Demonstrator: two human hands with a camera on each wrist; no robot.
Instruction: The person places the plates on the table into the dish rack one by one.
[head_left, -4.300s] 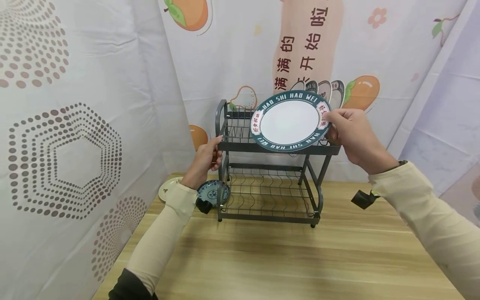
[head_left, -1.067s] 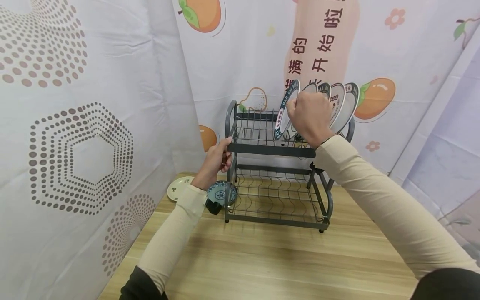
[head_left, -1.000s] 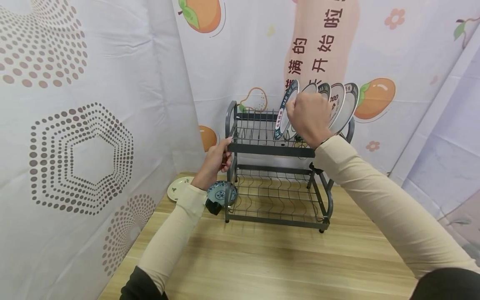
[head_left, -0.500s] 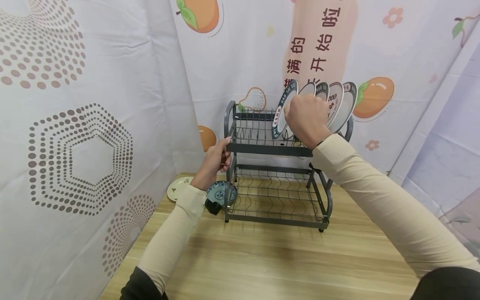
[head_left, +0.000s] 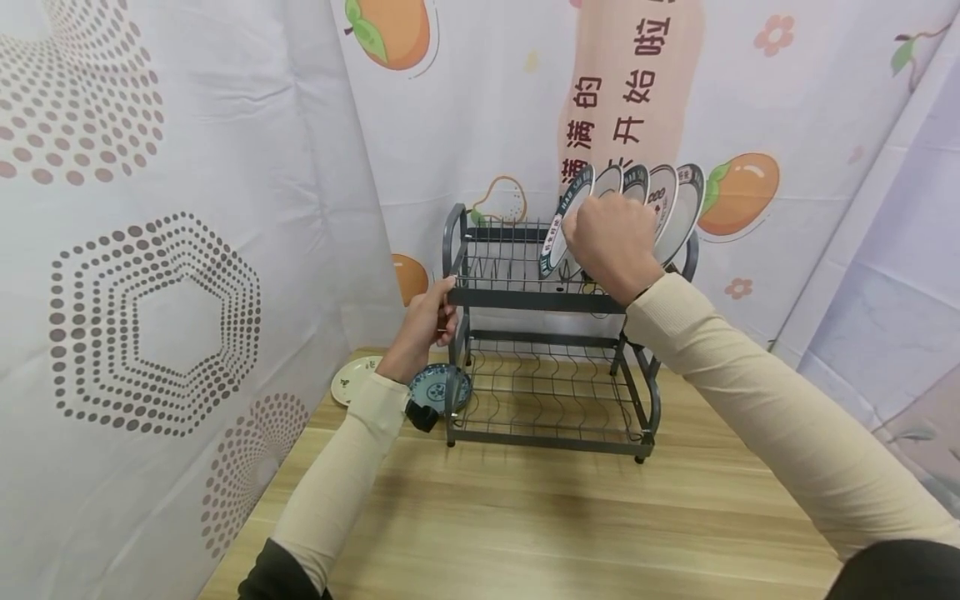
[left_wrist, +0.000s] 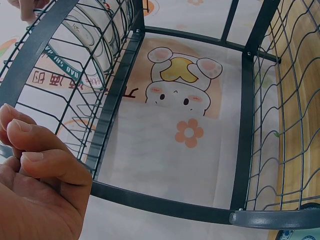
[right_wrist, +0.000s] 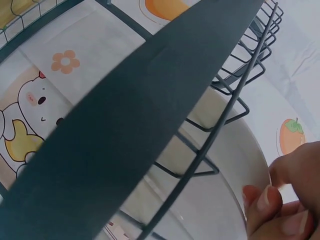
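Note:
My right hand (head_left: 617,246) pinches the edge of a white plate (head_left: 566,218) with a dark green lettered rim. In the right wrist view, the thumb and fingers meet at the plate's edge (right_wrist: 248,150). That plate stands tilted in the upper tier of a dark metal dish rack (head_left: 536,299), left of several other upright plates (head_left: 681,221). With its thumb on top, my left hand (head_left: 420,329) grips the front left corner of the upper tier; its fingers (left_wrist: 47,150) curl at the frame in the left wrist view.
A blue patterned plate (head_left: 441,387) and a cream plate (head_left: 351,380) lie on the wooden table (head_left: 495,517), left of the rack. The wire lower tier (head_left: 543,383) holds no plates. A printed curtain (head_left: 495,108) hangs close behind; another borders the left side.
About four seconds ago, my right hand held the green-rimmed plate face-up above the rack; now it stands upright in the upper tier. Over the last second, only the head view shifts slightly.

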